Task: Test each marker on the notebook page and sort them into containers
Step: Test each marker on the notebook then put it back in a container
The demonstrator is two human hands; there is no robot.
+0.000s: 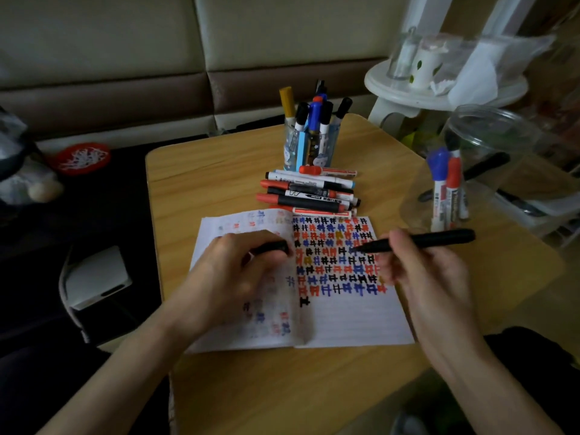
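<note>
An open notebook (345,318) lies on the wooden table (219,177), its right page filled with rows of black, red and blue test marks. My right hand (420,265) grips a black marker (433,240), uncapped, its tip pointing left just over the marks. My left hand (238,262) rests on the left page and holds the black cap (272,247) between its fingers. A pile of several markers (309,191) lies beyond the notebook. Behind it stands a patterned pen cup (309,146) full of markers. A clear plastic jar (480,171) at the right holds three markers.
A white round stand (408,89) with glasses and plastic wrap sits at the back right. A white device (94,277) lies on a dark surface to the left, with a red bowl (82,157) farther back. A cushioned bench back runs behind.
</note>
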